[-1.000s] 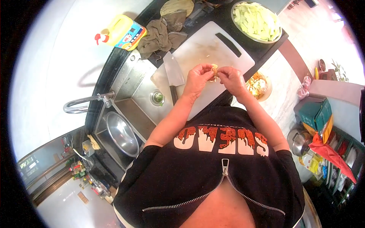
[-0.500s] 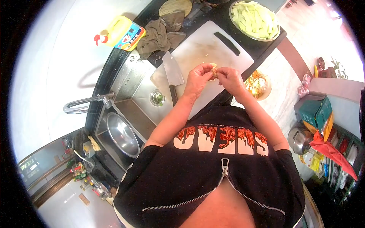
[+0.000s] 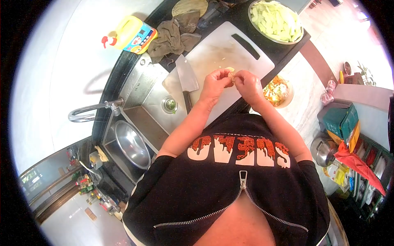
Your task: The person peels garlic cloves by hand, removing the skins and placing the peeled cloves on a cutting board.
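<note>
Over the white cutting board (image 3: 223,41), my left hand (image 3: 216,85) pinches a small pale yellow piece of food (image 3: 231,69), perhaps ginger or garlic; its kind is too small to tell. Fingertips of my right hand (image 3: 248,87) are closed on the same piece from the other side. A cleaver (image 3: 187,76) rests at the board's left edge, its dark handle pointing toward me. Tiny pale bits lie on the board just beyond my fingers.
A steel sink (image 3: 147,88) with a faucet (image 3: 96,110) and a metal basin (image 3: 132,144) is on the left. Farther back stand a yellow detergent bottle (image 3: 133,35), a brown cloth (image 3: 172,37) and a bowl of pale green slices (image 3: 275,20). A scrap-filled bin (image 3: 277,92) sits right.
My right hand has turned and shifted slightly to the right, its fingers curling more. My left hand stays nearly in place, and both keep the piece between them.
</note>
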Demonstrator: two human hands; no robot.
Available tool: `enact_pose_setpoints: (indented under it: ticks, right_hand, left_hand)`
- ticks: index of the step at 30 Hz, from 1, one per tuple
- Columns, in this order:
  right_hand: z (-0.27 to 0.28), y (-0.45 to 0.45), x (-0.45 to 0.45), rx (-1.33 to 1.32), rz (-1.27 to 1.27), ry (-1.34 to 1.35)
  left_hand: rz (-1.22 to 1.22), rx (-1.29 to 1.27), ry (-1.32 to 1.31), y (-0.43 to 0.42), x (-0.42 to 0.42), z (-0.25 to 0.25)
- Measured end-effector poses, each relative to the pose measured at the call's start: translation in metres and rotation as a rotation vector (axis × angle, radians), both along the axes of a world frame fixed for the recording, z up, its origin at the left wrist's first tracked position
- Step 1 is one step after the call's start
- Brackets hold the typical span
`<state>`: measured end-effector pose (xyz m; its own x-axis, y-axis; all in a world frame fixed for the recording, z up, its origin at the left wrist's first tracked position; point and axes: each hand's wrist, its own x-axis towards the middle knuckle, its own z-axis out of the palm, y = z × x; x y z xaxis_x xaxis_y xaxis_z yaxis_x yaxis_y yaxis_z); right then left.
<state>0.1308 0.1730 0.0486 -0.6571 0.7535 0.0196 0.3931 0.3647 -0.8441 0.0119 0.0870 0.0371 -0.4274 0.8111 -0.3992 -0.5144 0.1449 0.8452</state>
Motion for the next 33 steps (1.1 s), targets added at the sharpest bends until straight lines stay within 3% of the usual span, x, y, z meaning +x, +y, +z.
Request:
enact_pose_setpoints:
  ticks: [2,5,12,20,33]
  right_hand:
    - [0.003,0.001,-0.002,-0.353,-0.057,-0.023]
    - [-0.003,0.004,-0.002,-0.489,-0.067,0.042]
    - [0.006,-0.001,-0.002,-0.415,-0.016,0.006]
    - [0.003,-0.001,-0.002,-0.214,-0.003,-0.052]
    - [0.008,0.003,0.001,-0.229,0.078,0.045]
  left_hand:
    - [0.033,0.028,-0.098,0.0,0.001,0.0]
    - [0.069,0.051,-0.163,0.0,0.003,0.003]
    - [0.12,0.043,0.046,0.001,0.005,0.002]
    - [0.159,0.038,0.036,0.005,0.008,0.007]
    - [0.008,0.029,0.07,0.002,-0.002,0.009]
